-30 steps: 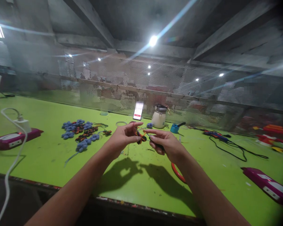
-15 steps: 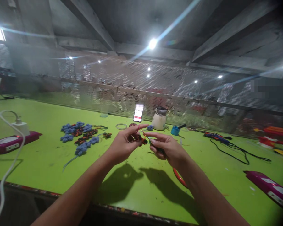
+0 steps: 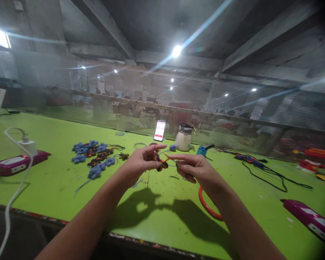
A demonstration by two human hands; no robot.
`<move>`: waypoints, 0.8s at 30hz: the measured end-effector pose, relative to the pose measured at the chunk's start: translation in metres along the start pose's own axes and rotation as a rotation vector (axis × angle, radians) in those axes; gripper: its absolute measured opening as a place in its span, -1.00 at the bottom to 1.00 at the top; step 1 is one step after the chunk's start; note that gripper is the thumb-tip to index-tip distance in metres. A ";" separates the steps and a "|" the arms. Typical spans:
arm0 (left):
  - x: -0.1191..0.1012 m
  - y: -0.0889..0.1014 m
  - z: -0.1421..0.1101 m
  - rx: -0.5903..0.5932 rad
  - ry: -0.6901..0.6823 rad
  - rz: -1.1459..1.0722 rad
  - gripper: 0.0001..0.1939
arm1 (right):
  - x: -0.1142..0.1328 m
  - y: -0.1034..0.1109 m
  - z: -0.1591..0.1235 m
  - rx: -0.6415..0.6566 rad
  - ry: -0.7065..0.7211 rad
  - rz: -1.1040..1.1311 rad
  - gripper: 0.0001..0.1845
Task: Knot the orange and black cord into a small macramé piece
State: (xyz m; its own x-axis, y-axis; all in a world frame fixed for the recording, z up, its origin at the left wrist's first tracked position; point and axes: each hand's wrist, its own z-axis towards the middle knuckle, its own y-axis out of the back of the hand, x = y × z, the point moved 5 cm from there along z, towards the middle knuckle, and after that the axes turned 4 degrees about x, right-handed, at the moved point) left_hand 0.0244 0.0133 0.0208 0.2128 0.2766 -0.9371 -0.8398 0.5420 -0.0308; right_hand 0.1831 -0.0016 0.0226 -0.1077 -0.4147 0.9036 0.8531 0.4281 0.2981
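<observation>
My left hand (image 3: 141, 162) pinches a small flower-like piece of black and orange yarn (image 3: 161, 165) between thumb and fingers. To its right, my right hand (image 3: 196, 168) is closed around a thin tool that looks like a crochet hook (image 3: 173, 157), mostly covered by the fingers. An orange strand is drawn up from the piece towards the tool's tip. Both hands are raised over the green table (image 3: 162, 224). Several blue yarn flowers (image 3: 90, 146) and dark orange-black ones (image 3: 101, 157) lie to the left. A single blue yarn flower (image 3: 172, 147) sits behind the hands.
Behind the hands stand a phone (image 3: 159, 131) and a white jar (image 3: 183, 139). A blue container (image 3: 202, 150) and corded tool (image 3: 250, 159) lie to the right. A red ring (image 3: 207, 206) is beneath my right forearm. Purple power strips (image 3: 18, 162) sit at both sides.
My hands have moved slightly apart, the right one shifting right. More of the black and orange piece and its orange strand now shows. The view has shifted slightly.
</observation>
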 end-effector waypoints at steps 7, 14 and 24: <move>0.006 0.000 0.003 0.062 0.022 -0.065 -0.27 | -0.004 -0.001 0.001 -0.011 -0.067 0.033 -0.62; 0.008 0.001 0.002 0.071 0.024 -0.112 -0.30 | -0.014 0.001 0.001 -0.036 -0.108 0.102 -0.60; 0.007 0.001 0.001 0.049 0.072 -0.165 -0.27 | -0.016 0.001 0.003 -0.022 -0.168 0.189 -0.63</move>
State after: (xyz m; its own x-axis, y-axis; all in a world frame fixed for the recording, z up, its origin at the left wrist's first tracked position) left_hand 0.0252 0.0168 0.0147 0.3076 0.1240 -0.9434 -0.7708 0.6138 -0.1707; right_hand 0.1839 0.0078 0.0093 -0.0271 -0.1885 0.9817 0.8769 0.4670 0.1139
